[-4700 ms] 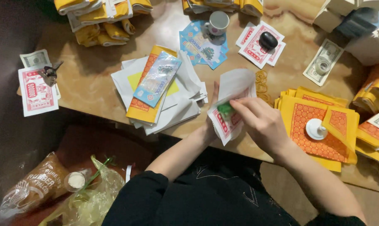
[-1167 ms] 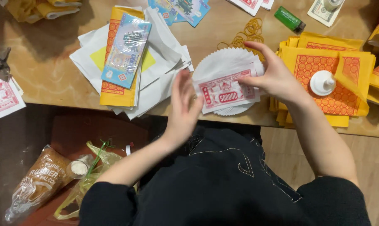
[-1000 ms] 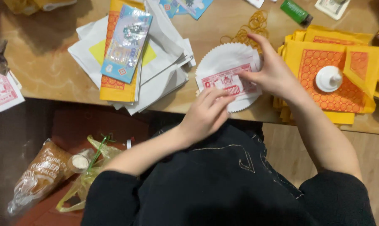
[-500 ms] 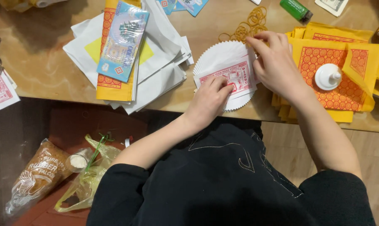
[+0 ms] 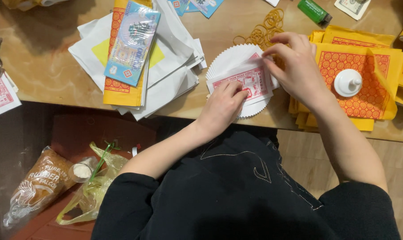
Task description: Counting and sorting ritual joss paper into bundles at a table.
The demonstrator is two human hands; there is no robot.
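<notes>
A fanned round of white paper sheets point(image 5: 231, 62) lies at the table's front edge, with a red-and-white printed note point(image 5: 250, 82) on top. My left hand point(image 5: 221, 106) presses its fingertips on the note's lower left part. My right hand point(image 5: 294, 66) rests on the note's right end, fingers bent over the fan's edge. Neither hand lifts anything off the table.
A stack of white and yellow sheets point(image 5: 166, 66) with a blue printed note pack point(image 5: 132, 42) lies to the left. Orange-patterned yellow papers point(image 5: 366, 58) carry a white knobbed weight point(image 5: 348, 83). Rubber bands point(image 5: 266, 29) and a green lighter point(image 5: 314, 11) lie behind. Plastic bags point(image 5: 46, 182) sit on the floor.
The fanned paper with the note came down from my hands onto the table edge. My left hand moved from beside it to pressing on the note; the right hand slid to its right end.
</notes>
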